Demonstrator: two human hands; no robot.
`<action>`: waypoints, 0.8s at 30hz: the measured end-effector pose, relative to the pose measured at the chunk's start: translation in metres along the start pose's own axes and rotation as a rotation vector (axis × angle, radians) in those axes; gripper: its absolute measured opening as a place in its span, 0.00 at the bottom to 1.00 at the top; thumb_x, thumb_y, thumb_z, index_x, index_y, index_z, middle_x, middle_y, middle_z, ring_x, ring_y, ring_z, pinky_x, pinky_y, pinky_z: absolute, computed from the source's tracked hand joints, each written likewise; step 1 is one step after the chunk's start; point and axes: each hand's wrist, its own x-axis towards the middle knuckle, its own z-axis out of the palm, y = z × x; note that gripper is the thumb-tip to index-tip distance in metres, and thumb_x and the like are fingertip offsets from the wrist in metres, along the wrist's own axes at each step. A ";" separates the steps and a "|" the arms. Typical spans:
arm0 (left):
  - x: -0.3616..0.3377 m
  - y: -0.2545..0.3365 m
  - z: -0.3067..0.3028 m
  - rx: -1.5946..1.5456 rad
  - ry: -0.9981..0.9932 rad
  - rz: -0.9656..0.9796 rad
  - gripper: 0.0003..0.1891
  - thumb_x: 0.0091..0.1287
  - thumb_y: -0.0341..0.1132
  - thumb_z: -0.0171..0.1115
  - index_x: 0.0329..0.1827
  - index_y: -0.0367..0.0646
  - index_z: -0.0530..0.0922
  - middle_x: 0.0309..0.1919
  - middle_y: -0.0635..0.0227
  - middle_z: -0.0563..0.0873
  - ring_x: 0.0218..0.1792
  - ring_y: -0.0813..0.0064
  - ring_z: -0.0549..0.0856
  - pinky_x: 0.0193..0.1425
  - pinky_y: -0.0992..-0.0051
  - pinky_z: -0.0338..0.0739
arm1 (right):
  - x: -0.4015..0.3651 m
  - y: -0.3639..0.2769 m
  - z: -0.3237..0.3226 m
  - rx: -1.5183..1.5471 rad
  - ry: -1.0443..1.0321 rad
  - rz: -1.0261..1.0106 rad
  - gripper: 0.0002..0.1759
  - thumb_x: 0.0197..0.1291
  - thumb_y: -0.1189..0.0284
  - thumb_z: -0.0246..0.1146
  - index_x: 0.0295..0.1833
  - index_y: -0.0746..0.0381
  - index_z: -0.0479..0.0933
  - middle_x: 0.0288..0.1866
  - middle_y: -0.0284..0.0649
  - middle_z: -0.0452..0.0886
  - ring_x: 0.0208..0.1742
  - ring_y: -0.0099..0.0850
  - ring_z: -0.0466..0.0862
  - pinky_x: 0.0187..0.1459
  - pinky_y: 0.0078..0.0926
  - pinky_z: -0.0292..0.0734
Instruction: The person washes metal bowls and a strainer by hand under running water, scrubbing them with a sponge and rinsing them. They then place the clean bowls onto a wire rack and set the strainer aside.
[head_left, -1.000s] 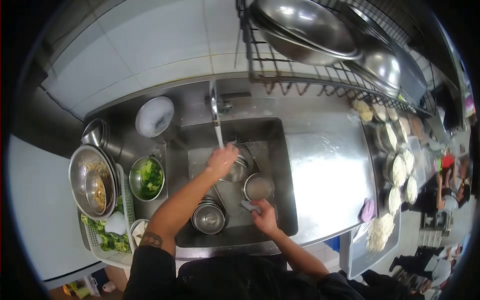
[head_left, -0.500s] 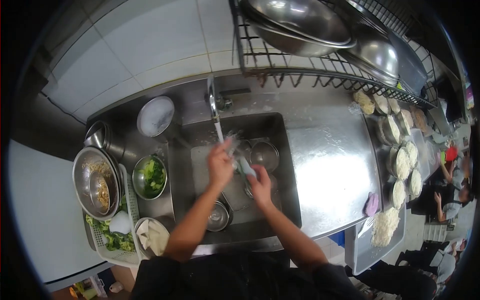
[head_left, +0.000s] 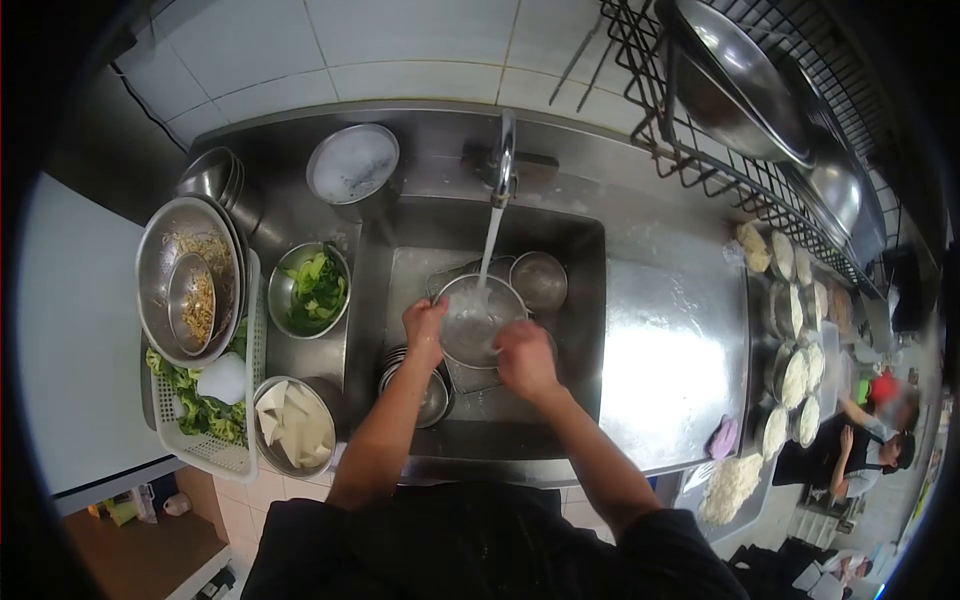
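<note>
Grasping the left rim of a metal bowl point(head_left: 462, 335) with the left hand point(head_left: 425, 327). Set against the bowl's right side with the right hand point(head_left: 525, 357), too blurred to tell whether clutching anything or merely touching. In the middle of the frame, catching water point(head_left: 488, 250) from the tap point(head_left: 505, 165) inside the bowl; seemingly at a rinsing step, not yet finished. Calls next, most likely, for a firm left hold, a turn under the stream, then a tilt to drain into the sink point(head_left: 570, 410). Just behind, to the upper right, close to a smaller bowl point(head_left: 540, 283); to the lower left, near stacked bowls point(head_left: 432, 402), leaving little room to tip without knocking. Farther out, flanked by a bowl of greens point(head_left: 316, 290) at left and the wet counter point(head_left: 680, 300) at right.
</note>
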 end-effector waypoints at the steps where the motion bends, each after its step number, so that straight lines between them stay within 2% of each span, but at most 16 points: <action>1: -0.005 0.002 0.001 -0.113 0.076 -0.076 0.01 0.67 0.27 0.68 0.40 0.41 0.83 0.41 0.63 0.85 0.36 0.74 0.83 0.40 0.65 0.79 | -0.004 -0.001 -0.007 -0.038 0.279 -0.028 0.20 0.50 0.83 0.59 0.50 0.62 0.83 0.62 0.52 0.80 0.64 0.54 0.77 0.63 0.48 0.74; 2: -0.014 -0.002 0.008 -0.169 0.238 -0.294 0.09 0.71 0.29 0.62 0.52 0.45 0.80 0.47 0.60 0.83 0.42 0.67 0.84 0.44 0.57 0.82 | -0.007 -0.007 -0.003 -0.046 0.280 -0.041 0.20 0.50 0.83 0.59 0.50 0.62 0.83 0.62 0.52 0.80 0.64 0.54 0.77 0.63 0.48 0.74; 4: 0.006 -0.091 -0.024 -0.239 0.090 -0.482 0.13 0.76 0.31 0.53 0.61 0.45 0.75 0.52 0.56 0.81 0.49 0.59 0.84 0.48 0.51 0.83 | -0.028 -0.026 0.026 0.041 0.606 -0.052 0.29 0.51 0.84 0.59 0.61 0.60 0.81 0.66 0.53 0.77 0.68 0.55 0.75 0.69 0.52 0.69; 7: -0.038 -0.111 0.004 -0.371 0.012 -0.635 0.15 0.79 0.34 0.44 0.63 0.47 0.75 0.48 0.59 0.82 0.40 0.63 0.85 0.36 0.58 0.82 | -0.037 -0.041 0.037 -0.010 0.479 -0.038 0.27 0.60 0.76 0.61 0.66 0.60 0.78 0.74 0.56 0.70 0.75 0.59 0.68 0.74 0.56 0.62; 8: -0.037 -0.117 -0.003 -0.166 -0.221 -0.646 0.16 0.80 0.36 0.45 0.66 0.48 0.75 0.47 0.61 0.84 0.35 0.68 0.84 0.30 0.64 0.78 | -0.033 -0.037 0.025 -0.062 0.543 -0.020 0.25 0.62 0.74 0.61 0.66 0.60 0.78 0.74 0.57 0.70 0.74 0.58 0.70 0.72 0.55 0.64; 9: -0.056 -0.099 0.004 0.077 -0.206 -0.600 0.17 0.80 0.38 0.49 0.68 0.51 0.74 0.44 0.65 0.85 0.29 0.74 0.81 0.23 0.68 0.71 | -0.020 -0.027 0.004 -0.114 0.604 0.001 0.24 0.65 0.71 0.61 0.67 0.61 0.78 0.75 0.57 0.70 0.74 0.58 0.71 0.71 0.55 0.66; 11: -0.075 -0.081 0.000 0.340 -0.192 -0.583 0.18 0.80 0.41 0.52 0.70 0.53 0.74 0.42 0.68 0.86 0.22 0.80 0.78 0.16 0.72 0.64 | 0.005 -0.002 -0.035 0.550 0.460 0.372 0.23 0.75 0.60 0.55 0.64 0.65 0.79 0.60 0.56 0.83 0.62 0.55 0.81 0.64 0.46 0.74; 13: -0.064 -0.081 -0.003 0.030 -0.500 -0.489 0.19 0.80 0.42 0.53 0.70 0.50 0.74 0.46 0.68 0.86 0.31 0.79 0.82 0.29 0.71 0.74 | 0.010 0.024 -0.033 1.482 0.156 0.919 0.27 0.78 0.57 0.51 0.62 0.70 0.79 0.56 0.52 0.86 0.61 0.48 0.83 0.63 0.40 0.75; 15: -0.068 -0.078 0.019 -0.073 -0.574 -0.199 0.21 0.81 0.45 0.53 0.70 0.46 0.75 0.53 0.67 0.86 0.44 0.76 0.87 0.46 0.70 0.83 | -0.009 0.020 0.028 1.358 0.534 0.665 0.27 0.79 0.58 0.51 0.62 0.72 0.79 0.57 0.50 0.85 0.64 0.43 0.82 0.68 0.39 0.72; 16: -0.065 -0.084 0.018 -0.046 -0.501 -0.197 0.22 0.81 0.46 0.52 0.71 0.44 0.74 0.57 0.67 0.84 0.52 0.75 0.85 0.57 0.69 0.80 | -0.013 -0.005 0.042 0.836 0.676 0.500 0.27 0.80 0.59 0.50 0.63 0.72 0.79 0.58 0.50 0.84 0.66 0.43 0.80 0.72 0.37 0.68; 17: -0.061 -0.088 0.011 -0.008 -0.429 -0.199 0.23 0.81 0.47 0.51 0.71 0.42 0.73 0.62 0.66 0.83 0.60 0.73 0.83 0.68 0.68 0.78 | -0.016 -0.031 0.033 0.697 0.701 0.355 0.26 0.80 0.59 0.50 0.64 0.71 0.79 0.61 0.50 0.83 0.67 0.42 0.79 0.72 0.36 0.67; 18: -0.055 -0.097 -0.005 -0.106 -0.656 -0.089 0.24 0.81 0.47 0.52 0.72 0.42 0.72 0.65 0.65 0.81 0.65 0.71 0.80 0.72 0.67 0.75 | -0.018 -0.058 0.022 0.556 0.735 0.215 0.26 0.80 0.60 0.49 0.64 0.71 0.78 0.63 0.50 0.82 0.67 0.40 0.79 0.72 0.35 0.66; 19: -0.045 -0.116 -0.018 -0.103 -0.653 -0.093 0.24 0.81 0.47 0.52 0.72 0.42 0.72 0.65 0.65 0.81 0.65 0.71 0.80 0.72 0.67 0.75 | -0.013 -0.058 0.013 0.482 0.692 0.149 0.26 0.80 0.60 0.50 0.64 0.71 0.79 0.65 0.49 0.81 0.66 0.39 0.79 0.71 0.36 0.67; 21: -0.035 -0.162 -0.054 -0.772 -0.916 -0.561 0.23 0.81 0.47 0.52 0.71 0.42 0.72 0.63 0.65 0.81 0.62 0.71 0.81 0.70 0.68 0.76 | 0.001 -0.018 -0.003 0.814 0.407 0.427 0.24 0.81 0.62 0.48 0.64 0.69 0.79 0.65 0.48 0.81 0.60 0.37 0.82 0.66 0.34 0.72; 23: -0.071 -0.125 -0.036 -0.248 -0.705 -0.223 0.18 0.78 0.43 0.57 0.60 0.40 0.78 0.51 0.68 0.84 0.50 0.69 0.85 0.60 0.66 0.82 | 0.002 0.034 0.034 1.079 0.301 0.591 0.22 0.80 0.63 0.50 0.59 0.69 0.82 0.57 0.45 0.85 0.52 0.33 0.83 0.59 0.31 0.75; 24: -0.050 -0.137 -0.051 -0.340 -0.687 -0.287 0.16 0.77 0.42 0.58 0.57 0.40 0.80 0.48 0.67 0.85 0.49 0.70 0.85 0.57 0.65 0.82 | -0.010 0.038 0.061 1.229 0.314 0.752 0.21 0.78 0.64 0.51 0.56 0.68 0.83 0.54 0.45 0.85 0.52 0.32 0.83 0.57 0.31 0.76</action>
